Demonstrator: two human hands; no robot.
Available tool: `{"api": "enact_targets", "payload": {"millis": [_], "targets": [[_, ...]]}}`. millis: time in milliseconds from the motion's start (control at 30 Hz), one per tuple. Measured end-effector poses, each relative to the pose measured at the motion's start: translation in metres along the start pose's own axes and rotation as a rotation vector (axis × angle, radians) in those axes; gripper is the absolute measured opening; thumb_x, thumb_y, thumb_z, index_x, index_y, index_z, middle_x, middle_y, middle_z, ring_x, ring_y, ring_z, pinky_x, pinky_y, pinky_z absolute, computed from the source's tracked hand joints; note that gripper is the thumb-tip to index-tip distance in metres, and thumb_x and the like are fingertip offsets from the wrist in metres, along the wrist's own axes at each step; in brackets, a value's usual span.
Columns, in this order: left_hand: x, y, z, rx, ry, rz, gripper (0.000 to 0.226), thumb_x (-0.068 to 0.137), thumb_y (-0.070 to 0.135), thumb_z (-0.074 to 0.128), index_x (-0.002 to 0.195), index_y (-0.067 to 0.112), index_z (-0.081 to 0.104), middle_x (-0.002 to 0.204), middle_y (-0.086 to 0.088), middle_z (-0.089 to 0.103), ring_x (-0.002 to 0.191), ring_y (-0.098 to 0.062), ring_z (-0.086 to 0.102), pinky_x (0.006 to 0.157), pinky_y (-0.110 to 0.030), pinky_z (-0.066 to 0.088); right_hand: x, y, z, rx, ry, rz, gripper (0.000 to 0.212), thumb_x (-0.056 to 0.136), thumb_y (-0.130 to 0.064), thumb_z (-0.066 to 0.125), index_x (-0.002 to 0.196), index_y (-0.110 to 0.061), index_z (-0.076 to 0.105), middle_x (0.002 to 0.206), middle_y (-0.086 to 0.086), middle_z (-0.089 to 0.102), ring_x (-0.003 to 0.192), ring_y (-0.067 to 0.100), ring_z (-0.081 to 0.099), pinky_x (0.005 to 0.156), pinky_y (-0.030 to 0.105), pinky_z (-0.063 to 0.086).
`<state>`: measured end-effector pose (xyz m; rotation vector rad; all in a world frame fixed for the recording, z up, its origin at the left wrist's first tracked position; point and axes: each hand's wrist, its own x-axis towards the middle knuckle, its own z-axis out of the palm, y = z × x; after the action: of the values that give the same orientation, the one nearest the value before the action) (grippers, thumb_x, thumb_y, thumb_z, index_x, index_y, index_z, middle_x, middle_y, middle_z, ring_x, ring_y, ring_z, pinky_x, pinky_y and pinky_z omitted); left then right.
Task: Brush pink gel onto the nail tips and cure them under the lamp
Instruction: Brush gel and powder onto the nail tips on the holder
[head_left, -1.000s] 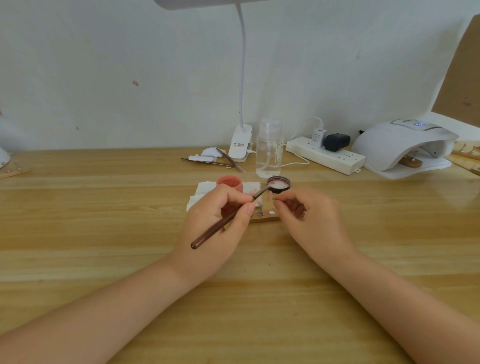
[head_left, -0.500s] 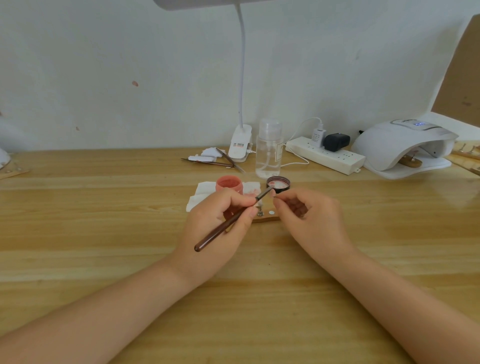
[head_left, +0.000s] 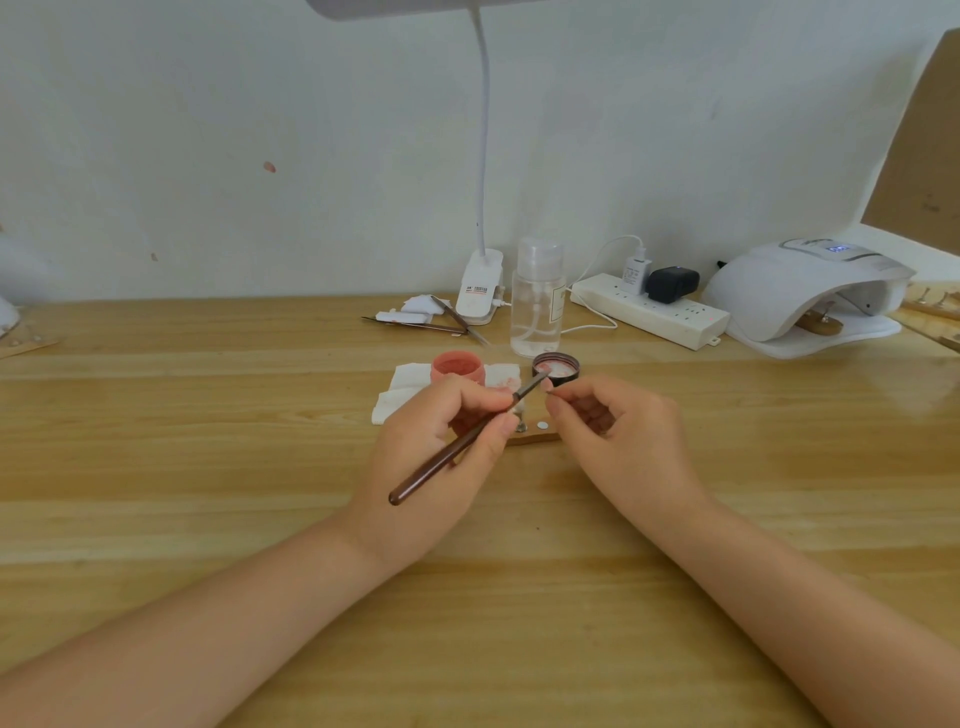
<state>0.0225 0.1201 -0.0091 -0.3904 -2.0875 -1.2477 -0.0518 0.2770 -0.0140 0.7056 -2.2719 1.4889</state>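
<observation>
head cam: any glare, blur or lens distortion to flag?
Head view: soft even light, faint shadows; glare patch on the table at right; wide-angle bend at the edges; left hand, brush and right hand sharp, no motion blur.

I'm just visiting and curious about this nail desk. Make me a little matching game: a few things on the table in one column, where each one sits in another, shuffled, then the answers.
Things:
1. brush
2. pink gel jar
3. curing lamp
4. clear bottle

Places:
A. far right of the table
B. held in the left hand
C. on a white tissue
D. beside the desk lamp's white base

Pairs: 1-B, 2-C, 3-A, 4-D
</observation>
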Motion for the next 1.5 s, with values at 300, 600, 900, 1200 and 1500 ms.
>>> {"api": "enact_targets", "payload": {"millis": [300,600,900,1200,1500], "targets": [[0.000,0.000,-0.003,-0.026,0.033,0.049,0.007,0.087,0.025,0.054,0.085,0.031,0.054,0.084,0.020,0.064,0.083,0.007,0.059,0.072,-0.004,0.041,0.000,0.000,0.000,0.029,-0.016,0.022,0.006,0.086,-0.016,0.067,0.086,-0.019,0.072,0.071,-0.005,0.068,0.067,0.008,0.061,0.064,0.021,0.050],[-0.002,-0.003,-0.003,-0.008,0.013,0.056,0.009,0.085,0.025,0.051,0.081,0.017,0.054,0.075,0.004,0.059,0.070,-0.003,0.055,0.070,-0.006,0.039,-0.001,0.000,0.000,0.057,-0.020,0.010,0.008,0.086,-0.014,0.067,0.084,-0.021,0.071,0.071,-0.006,0.068,0.066,0.008,0.061,0.062,0.018,0.049],[-0.001,-0.004,0.000,0.007,-0.012,0.011,0.009,0.087,0.014,0.057,0.085,0.022,0.057,0.084,0.019,0.065,0.086,0.008,0.060,0.080,-0.005,0.040,-0.001,-0.001,0.001,0.086,-0.026,0.000,0.013,0.086,-0.014,0.067,0.082,-0.026,0.068,0.070,-0.006,0.068,0.064,0.007,0.060,0.060,0.012,0.046],[0.001,-0.006,-0.005,-0.025,0.088,-0.032,0.010,0.087,0.029,0.051,0.078,0.024,0.052,0.074,0.002,0.058,0.067,0.001,0.052,0.065,-0.008,0.039,0.001,-0.002,-0.002,0.089,0.012,-0.018,0.020,0.085,-0.018,0.068,0.075,-0.035,0.063,0.067,-0.013,0.065,0.066,0.001,0.059,0.060,0.008,0.045],[0.004,-0.013,-0.005,-0.085,0.104,-0.069,0.008,0.085,0.038,0.049,0.079,0.037,0.054,0.081,0.019,0.063,0.087,0.002,0.058,0.075,-0.012,0.041,0.008,-0.006,-0.004,-0.045,0.064,-0.171,0.016,0.088,-0.021,0.064,0.080,-0.034,0.062,0.066,-0.019,0.063,0.067,0.004,0.059,0.057,0.013,0.045]]}}
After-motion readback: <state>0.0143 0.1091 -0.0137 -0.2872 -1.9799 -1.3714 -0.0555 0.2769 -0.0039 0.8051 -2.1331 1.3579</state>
